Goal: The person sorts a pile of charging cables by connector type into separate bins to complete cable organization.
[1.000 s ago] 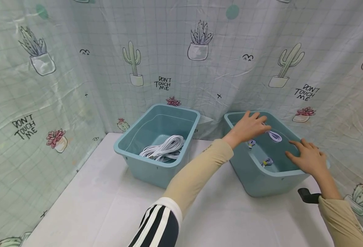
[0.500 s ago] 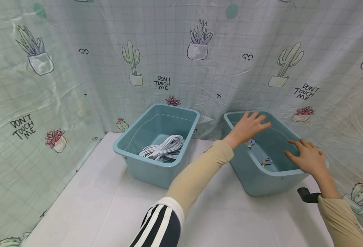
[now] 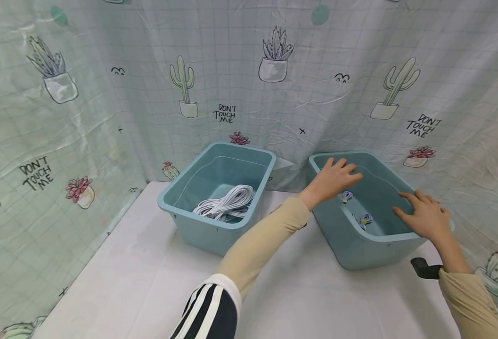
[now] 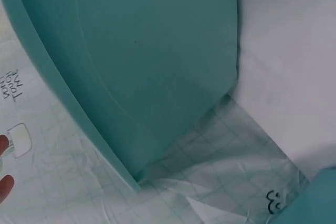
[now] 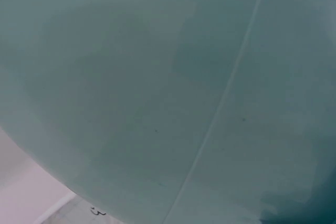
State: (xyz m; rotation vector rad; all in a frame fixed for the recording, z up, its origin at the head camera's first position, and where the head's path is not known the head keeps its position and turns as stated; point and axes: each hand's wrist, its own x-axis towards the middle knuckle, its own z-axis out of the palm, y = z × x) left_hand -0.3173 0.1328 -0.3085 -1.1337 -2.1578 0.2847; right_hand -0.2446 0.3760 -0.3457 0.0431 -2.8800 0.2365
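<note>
My left hand (image 3: pixel 332 180) hovers over the left rim of the right-hand blue-green bin (image 3: pixel 401 239), fingers spread and holding nothing. Its fingertips (image 4: pixel 5 188) just enter the left wrist view at the left edge. My right hand (image 3: pixel 428 217) is at the same bin's right rim, thumb and fingers apart over the opening, also without anything in it. Down inside that bin lie a small tied cable (image 3: pixel 346 196) and another small tied cable (image 3: pixel 365 219), both whitish. Part of the bin is hidden behind my left hand. The right wrist view is filled by a bin wall (image 5: pixel 157 98).
A second blue-green bin (image 3: pixel 198 221) stands to the left, with coiled white cables (image 3: pixel 229 203) heaped inside. Both bins stand on a white table (image 3: pixel 147 282) against a cactus-print curtain (image 3: pixel 240 70). My left forearm crosses between the bins.
A coiled cable seen below my left hand a second ago has gone from sight. My left hand has drawn back leftward, fingers spread; my right hand stays at the rim.
</note>
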